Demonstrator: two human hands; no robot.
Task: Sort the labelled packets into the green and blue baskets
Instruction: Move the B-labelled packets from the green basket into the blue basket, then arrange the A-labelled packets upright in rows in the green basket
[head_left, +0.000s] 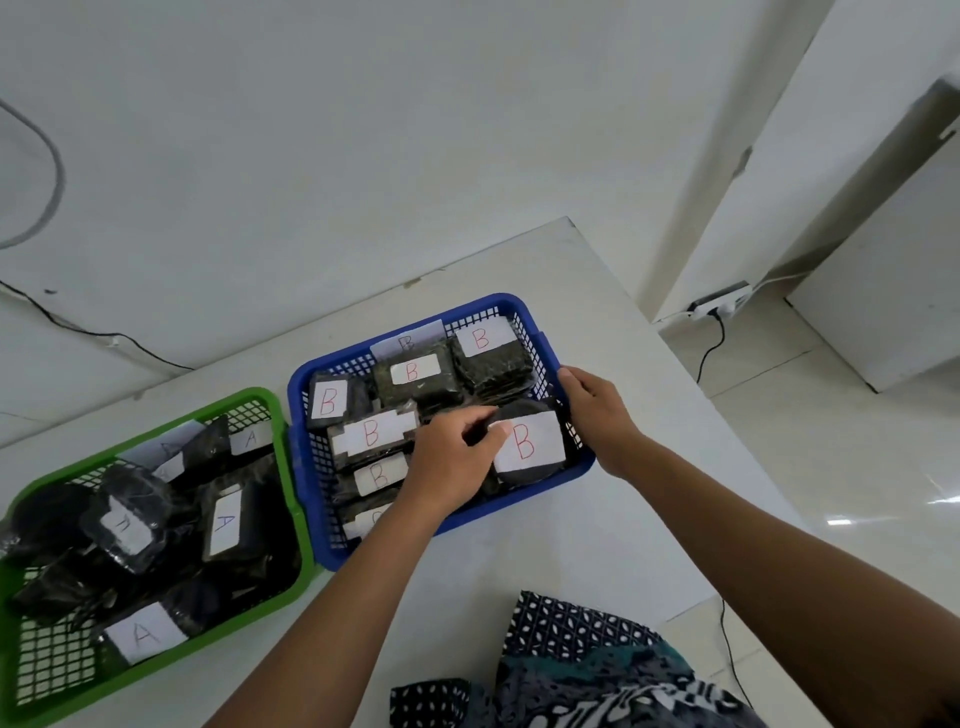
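A blue basket (511, 306) at the table's middle holds several dark packets with white labels marked B. Left of it a green basket (291, 499) holds several dark packets labelled A. My left hand (457, 457) reaches into the blue basket and pinches the edge of a round dark packet with a large B label (530, 447) lying at the basket's right side. My right hand (597, 410) grips the blue basket's right rim, fingers curled over the edge.
Both baskets stand on a white table (597, 545) against a white wall. The table's right edge drops to a tiled floor with a power strip (719, 304) and cables. Patterned cloth (571, 665) lies at the near edge.
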